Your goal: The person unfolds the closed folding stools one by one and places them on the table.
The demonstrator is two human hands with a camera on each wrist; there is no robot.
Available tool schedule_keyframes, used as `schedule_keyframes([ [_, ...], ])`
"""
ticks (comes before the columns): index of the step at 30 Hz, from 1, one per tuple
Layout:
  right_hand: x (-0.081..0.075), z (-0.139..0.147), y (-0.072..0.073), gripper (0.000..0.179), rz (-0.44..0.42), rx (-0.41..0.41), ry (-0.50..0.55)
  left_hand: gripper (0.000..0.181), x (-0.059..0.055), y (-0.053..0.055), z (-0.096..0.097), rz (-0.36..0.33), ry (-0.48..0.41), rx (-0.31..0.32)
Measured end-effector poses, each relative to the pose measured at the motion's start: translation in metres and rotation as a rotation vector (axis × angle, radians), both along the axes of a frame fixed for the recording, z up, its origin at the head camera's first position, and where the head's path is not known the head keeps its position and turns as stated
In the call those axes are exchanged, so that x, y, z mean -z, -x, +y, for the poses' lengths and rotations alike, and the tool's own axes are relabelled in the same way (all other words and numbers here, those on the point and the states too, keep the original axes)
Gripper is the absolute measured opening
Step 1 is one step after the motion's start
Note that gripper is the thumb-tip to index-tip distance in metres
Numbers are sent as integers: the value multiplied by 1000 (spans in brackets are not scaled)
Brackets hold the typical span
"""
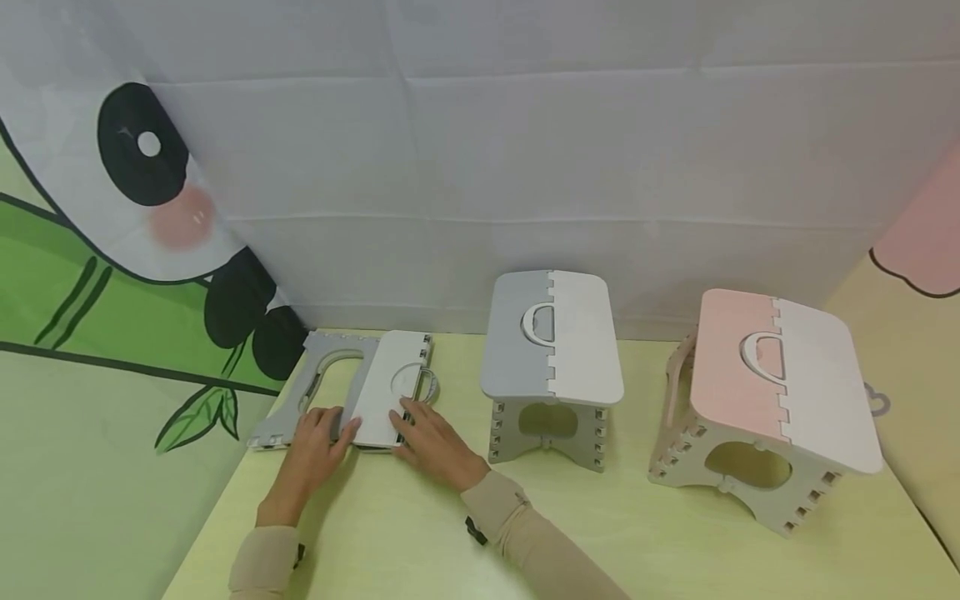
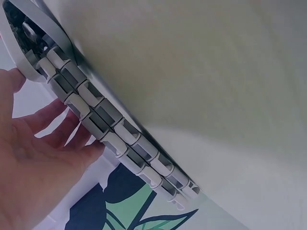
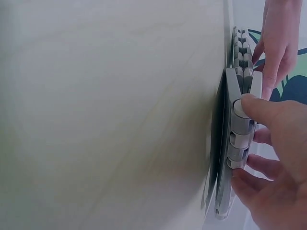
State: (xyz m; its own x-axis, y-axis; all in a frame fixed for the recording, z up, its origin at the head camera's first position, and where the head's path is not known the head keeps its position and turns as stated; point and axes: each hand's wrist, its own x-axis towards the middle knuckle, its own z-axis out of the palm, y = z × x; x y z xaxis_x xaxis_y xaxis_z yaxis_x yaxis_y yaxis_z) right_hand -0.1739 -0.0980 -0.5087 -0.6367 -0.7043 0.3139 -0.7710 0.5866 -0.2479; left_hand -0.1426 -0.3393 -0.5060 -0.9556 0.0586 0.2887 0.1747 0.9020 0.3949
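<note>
A folded step stool (image 1: 381, 387), white on top with grey leg panels, lies flat at the table's left. My left hand (image 1: 311, 454) rests over its front edge, between the grey leg panel and the white top. In the left wrist view, loosely bent fingers (image 2: 53, 117) touch the stool near its hinged edge (image 2: 110, 124). My right hand (image 1: 437, 442) touches the front right of the white top, beside the carry handle (image 1: 428, 385). The right wrist view has the thumb on the hinge edge (image 3: 240, 139) and the other fingers on the upper face. Neither hand wraps around the stool.
An unfolded grey and white step stool (image 1: 551, 342) stands right of the right hand. Farther right stands an unfolded pink and white step stool (image 1: 780, 375). A cloth backdrop (image 1: 525, 167) hangs behind the pale table (image 1: 390, 525).
</note>
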Motion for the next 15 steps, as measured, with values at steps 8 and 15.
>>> schedule_keyframes([
  [8,1,3,2,54,10,-16,13,47,-2,-4,2,-19,2,-2],
  [15,-5,5,1,58,-116,-23,41,48,-1,-8,2,-39,10,-12],
])
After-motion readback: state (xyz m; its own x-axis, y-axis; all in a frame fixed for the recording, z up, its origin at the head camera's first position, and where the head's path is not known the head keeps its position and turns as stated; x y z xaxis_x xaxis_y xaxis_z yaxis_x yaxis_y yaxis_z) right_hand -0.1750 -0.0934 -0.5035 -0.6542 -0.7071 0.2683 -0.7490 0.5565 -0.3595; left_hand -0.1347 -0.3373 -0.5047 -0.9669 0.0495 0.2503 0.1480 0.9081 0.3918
